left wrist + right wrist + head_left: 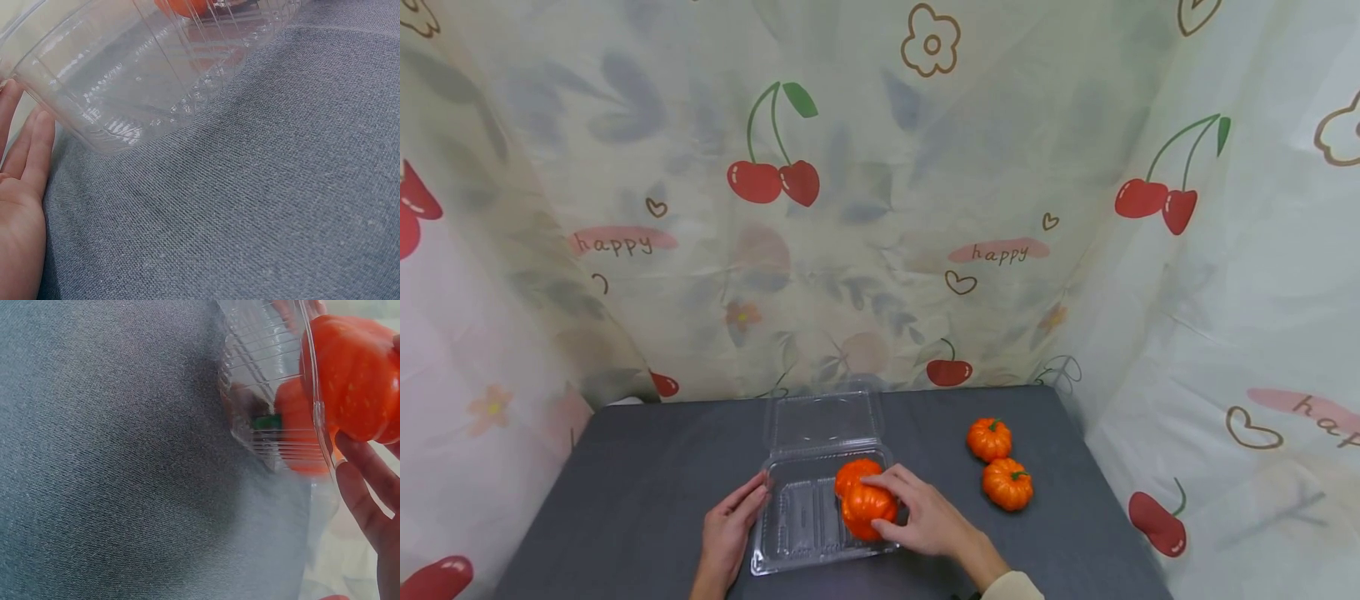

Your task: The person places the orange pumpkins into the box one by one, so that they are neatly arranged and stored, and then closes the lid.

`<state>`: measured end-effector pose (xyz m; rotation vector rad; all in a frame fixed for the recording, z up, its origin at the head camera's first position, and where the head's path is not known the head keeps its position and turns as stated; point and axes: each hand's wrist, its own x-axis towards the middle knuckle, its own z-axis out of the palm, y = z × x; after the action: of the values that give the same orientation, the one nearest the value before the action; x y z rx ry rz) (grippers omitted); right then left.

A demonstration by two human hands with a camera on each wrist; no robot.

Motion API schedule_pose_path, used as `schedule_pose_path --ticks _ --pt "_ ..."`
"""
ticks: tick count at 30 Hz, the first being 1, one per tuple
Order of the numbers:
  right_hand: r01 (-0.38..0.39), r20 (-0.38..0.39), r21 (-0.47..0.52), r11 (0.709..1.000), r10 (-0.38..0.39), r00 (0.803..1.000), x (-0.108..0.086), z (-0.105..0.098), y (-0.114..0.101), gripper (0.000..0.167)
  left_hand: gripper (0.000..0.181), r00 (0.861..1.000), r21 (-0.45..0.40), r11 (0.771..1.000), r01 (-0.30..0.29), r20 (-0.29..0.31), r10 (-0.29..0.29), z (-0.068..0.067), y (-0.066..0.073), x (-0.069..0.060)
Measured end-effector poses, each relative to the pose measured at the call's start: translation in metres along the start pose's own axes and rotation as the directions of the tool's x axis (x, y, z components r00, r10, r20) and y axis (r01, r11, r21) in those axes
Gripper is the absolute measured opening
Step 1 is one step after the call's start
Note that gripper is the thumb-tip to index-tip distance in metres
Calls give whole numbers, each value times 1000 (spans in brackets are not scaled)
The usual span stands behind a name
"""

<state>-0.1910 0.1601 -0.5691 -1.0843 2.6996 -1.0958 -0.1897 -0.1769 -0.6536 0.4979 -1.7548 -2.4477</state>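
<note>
A clear plastic container (pixel 797 517) stands on the dark cloth, its hinged lid folded back behind it. Inside its right half are orange pumpkins; the right hand (pixel 925 515) holds the nearer one (pixel 868 510) between thumb and fingers, beside another (pixel 856 473). In the right wrist view the held pumpkin (pixel 353 375) is above the container's rim, with an orange shape (pixel 297 419) seen through the wall below. Along the container's left side, the left hand (pixel 730 529) touches the edge with extended fingers; the left wrist view shows its fingers (pixel 39 144) against the clear wall (pixel 112 94).
Two more orange pumpkins with green stems, one farther back (pixel 989 439) and one nearer (pixel 1007 484), sit to the right of the container on the dark tabletop (pixel 647 492). A printed curtain (pixel 850 250) hangs behind and at both sides.
</note>
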Motion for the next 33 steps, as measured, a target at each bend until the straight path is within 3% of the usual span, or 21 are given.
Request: schedule_pose_path --ticks 10,21,33 --pt "19 46 14 1000 -20 999 -1 2 1 51 57 1000 -6 1000 -11 -2 11 1 -1 -1" --pt "57 57 -114 992 -51 997 0 4 2 53 60 1000 6 1000 -3 -5 3 1 2 -1" --pt "85 205 -200 976 -43 978 4 4 1 54 58 1000 -3 1000 4 -2 -4 1 3 -1"
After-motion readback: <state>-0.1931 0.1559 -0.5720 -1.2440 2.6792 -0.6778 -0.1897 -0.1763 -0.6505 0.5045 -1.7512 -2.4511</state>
